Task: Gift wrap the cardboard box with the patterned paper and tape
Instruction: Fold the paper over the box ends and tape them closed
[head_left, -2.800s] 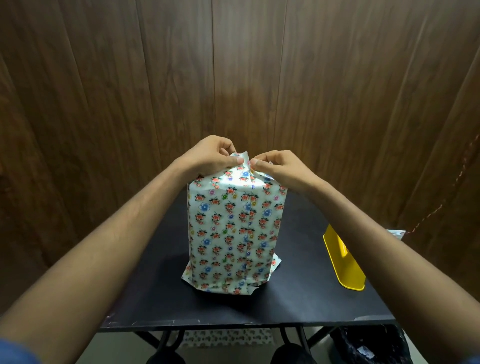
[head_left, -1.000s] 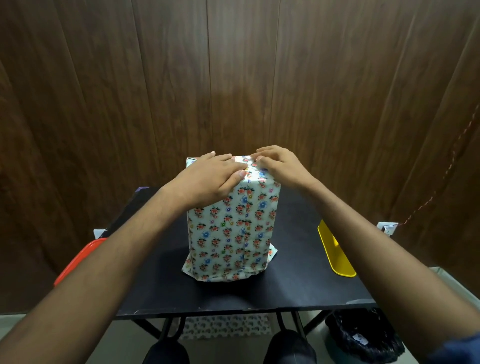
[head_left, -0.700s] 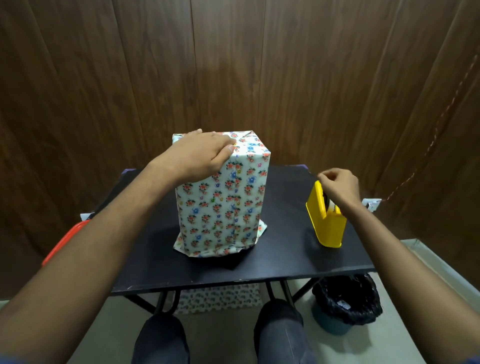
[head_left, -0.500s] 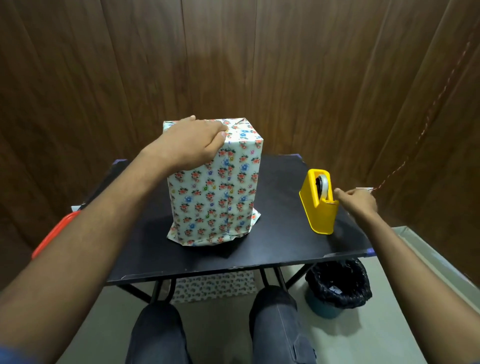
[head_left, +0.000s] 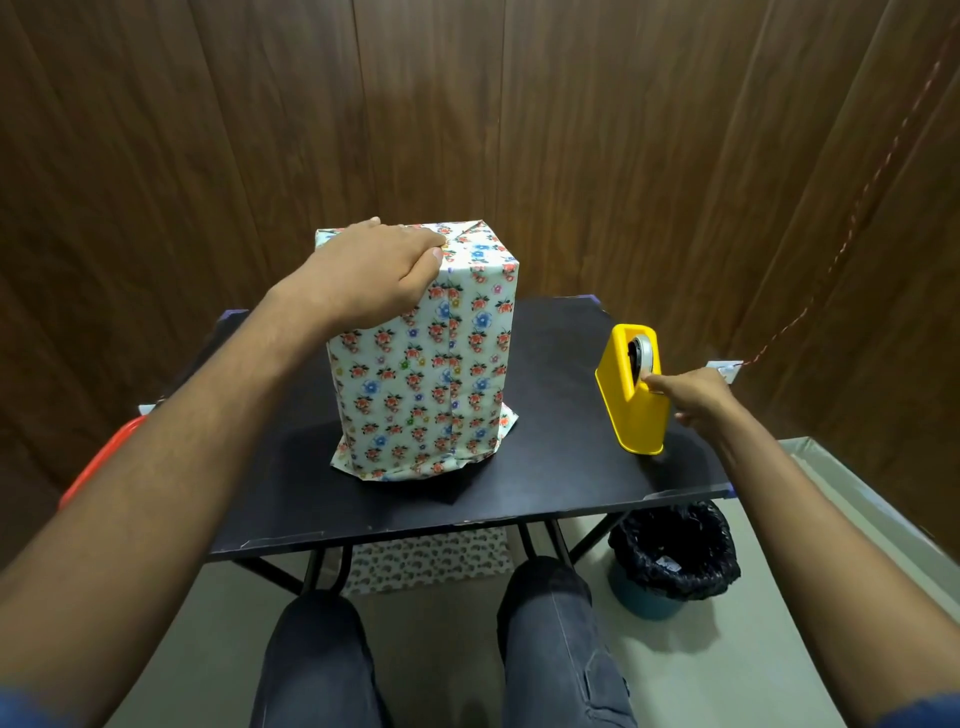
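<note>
The box (head_left: 431, 364), wrapped in floral paper, stands upright in the middle of the black table (head_left: 561, 467). Paper flaps splay out at its base. My left hand (head_left: 374, 270) lies flat across the top and presses the folded paper down, with the thumb at the front top edge. A yellow tape dispenser (head_left: 631, 395) stands on the right side of the table. My right hand (head_left: 685, 395) reaches it from the right, and its fingertips pinch the tape at the roll (head_left: 643, 353) in the slot.
A bin lined with a black bag (head_left: 675, 561) stands on the floor under the table's right corner. A red object (head_left: 98, 457) pokes out at the table's left edge. A floral sheet (head_left: 426, 561) lies on the floor below. A wood panel wall rises close behind.
My right hand left the box top, went to the dispenser, drew back to its right, and is now at the tape roll. My left hand stayed pressed on the box.
</note>
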